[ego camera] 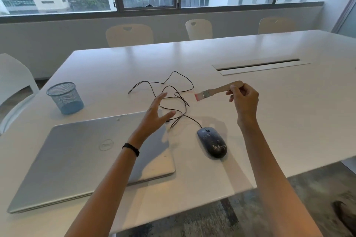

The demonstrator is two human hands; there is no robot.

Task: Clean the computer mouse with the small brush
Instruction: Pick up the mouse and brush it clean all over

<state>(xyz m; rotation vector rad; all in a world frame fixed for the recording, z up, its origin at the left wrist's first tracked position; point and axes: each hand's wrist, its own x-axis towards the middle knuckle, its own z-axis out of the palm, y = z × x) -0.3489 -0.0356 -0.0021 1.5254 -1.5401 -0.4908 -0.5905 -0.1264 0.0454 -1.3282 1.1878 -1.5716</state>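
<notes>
The one mark that reads is the round Dell logo on the lid of the closed laptop (92,161), near the lid's middle. It is embossed in the same silver as the lid and is seen at a slant. The mouse (212,142) has pale specks on its dark back; they form no letters that can be made out. Nothing else carries legible writing.
</notes>
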